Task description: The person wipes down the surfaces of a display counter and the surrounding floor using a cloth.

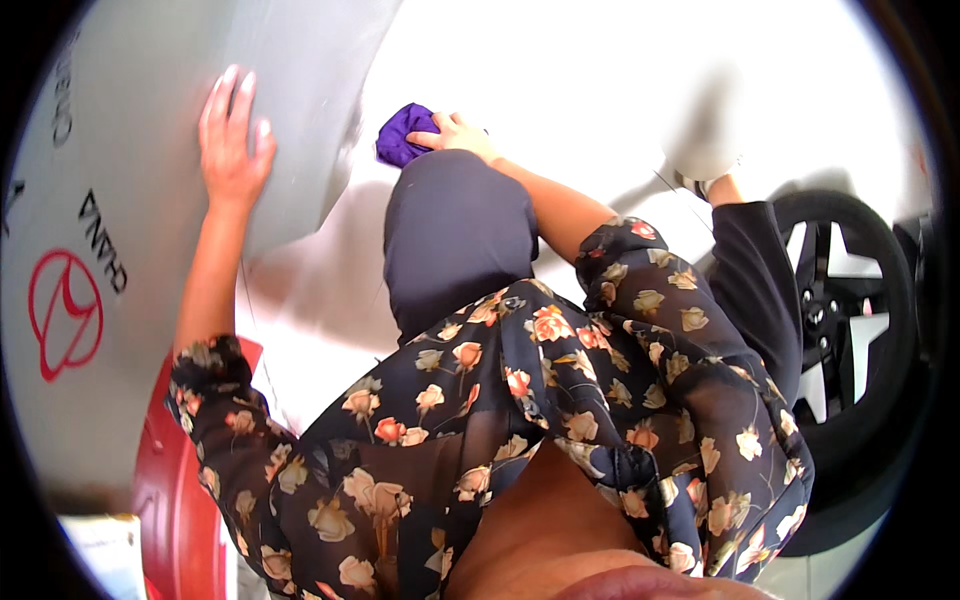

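Note:
My left hand (235,154) lies flat on a grey panel (292,150), fingers spread a little and pointing away from me. Dark lettering and a red emblem mark the panel's left part. Past my bent knee, my right hand (459,138) presses on a bunched purple cloth (405,135). Its fingers rest over the cloth's right side, and some of them are hidden. The cloth sits low on a bright white floor (540,75), just right of the panel's edge.
A spoked wheel with a black tyre (900,300) stands at the right, close to my dark-trousered leg (750,285) and pale shoe (701,161). At the lower left are a red moulded part (176,480) and a white printed item (105,551).

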Motion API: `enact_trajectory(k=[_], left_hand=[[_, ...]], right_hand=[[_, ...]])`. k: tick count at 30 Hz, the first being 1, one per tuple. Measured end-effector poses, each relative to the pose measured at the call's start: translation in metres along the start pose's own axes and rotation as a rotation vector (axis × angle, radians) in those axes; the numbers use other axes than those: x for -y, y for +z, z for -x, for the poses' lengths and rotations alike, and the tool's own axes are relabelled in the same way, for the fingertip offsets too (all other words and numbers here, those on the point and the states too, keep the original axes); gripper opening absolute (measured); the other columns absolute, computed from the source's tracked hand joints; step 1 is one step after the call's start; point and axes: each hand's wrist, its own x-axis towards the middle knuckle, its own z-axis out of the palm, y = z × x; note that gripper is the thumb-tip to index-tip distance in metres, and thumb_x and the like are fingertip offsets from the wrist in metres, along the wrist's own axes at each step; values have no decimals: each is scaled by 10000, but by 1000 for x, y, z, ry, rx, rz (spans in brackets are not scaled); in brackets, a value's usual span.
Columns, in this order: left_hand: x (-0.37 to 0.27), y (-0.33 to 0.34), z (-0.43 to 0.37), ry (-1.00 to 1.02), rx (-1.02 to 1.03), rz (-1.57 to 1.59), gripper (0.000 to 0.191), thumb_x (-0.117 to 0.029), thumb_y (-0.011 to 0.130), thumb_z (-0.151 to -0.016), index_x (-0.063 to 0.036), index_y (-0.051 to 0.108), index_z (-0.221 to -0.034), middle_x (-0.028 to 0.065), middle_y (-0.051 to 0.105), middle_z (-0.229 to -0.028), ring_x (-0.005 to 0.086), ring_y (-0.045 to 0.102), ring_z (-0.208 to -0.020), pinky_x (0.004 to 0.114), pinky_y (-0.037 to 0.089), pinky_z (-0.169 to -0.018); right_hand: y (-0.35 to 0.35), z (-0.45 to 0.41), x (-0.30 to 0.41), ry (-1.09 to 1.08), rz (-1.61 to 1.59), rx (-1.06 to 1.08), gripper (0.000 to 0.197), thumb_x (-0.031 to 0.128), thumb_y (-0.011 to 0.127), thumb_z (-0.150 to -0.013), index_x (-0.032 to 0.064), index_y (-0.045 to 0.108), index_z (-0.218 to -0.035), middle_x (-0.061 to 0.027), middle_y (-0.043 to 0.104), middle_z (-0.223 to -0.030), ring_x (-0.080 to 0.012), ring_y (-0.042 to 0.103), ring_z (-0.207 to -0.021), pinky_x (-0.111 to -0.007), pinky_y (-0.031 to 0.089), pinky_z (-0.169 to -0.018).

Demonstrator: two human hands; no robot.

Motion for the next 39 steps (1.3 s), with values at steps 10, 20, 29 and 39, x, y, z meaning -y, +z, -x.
enact_trajectory(k=[10,20,29,39], left_hand=[[1,-14,-36,60,-94,20,497,-23,619,-829,-33,606,-1325,139,564,-1400,330,526,-1290,422,437,-1067],[9,-25,-40,68,-64,18,609,-14,640,-744,-34,564,-1348,212,492,-1437,409,498,-1298,473,425,-1077],[-70,33,28,52,-274,317,493,-109,663,-885,-93,593,-1373,152,453,-1500,353,435,-1375,458,388,-1111],[-196,208,70,-834,-103,1462,921,-63,824,-706,-90,360,-1500,144,441,-1408,255,429,-1335,410,427,-1056]], right_hand=[[-241,-49,-99,472,17,-936,577,253,651,-808,119,565,-1362,-268,585,-1184,-422,626,-1039,-459,521,-930],[-21,-53,24,-72,67,-23,667,250,742,-763,293,523,-1392,-205,551,-1213,-418,600,-1055,-502,537,-920],[-47,-39,-5,-117,-1077,163,554,204,577,-863,83,539,-1402,-142,639,-1244,-248,596,-1130,-336,461,-1019],[-119,5,-19,402,-728,353,785,707,388,-947,176,421,-1525,-192,473,-1489,-351,573,-1211,-477,443,-1050]])
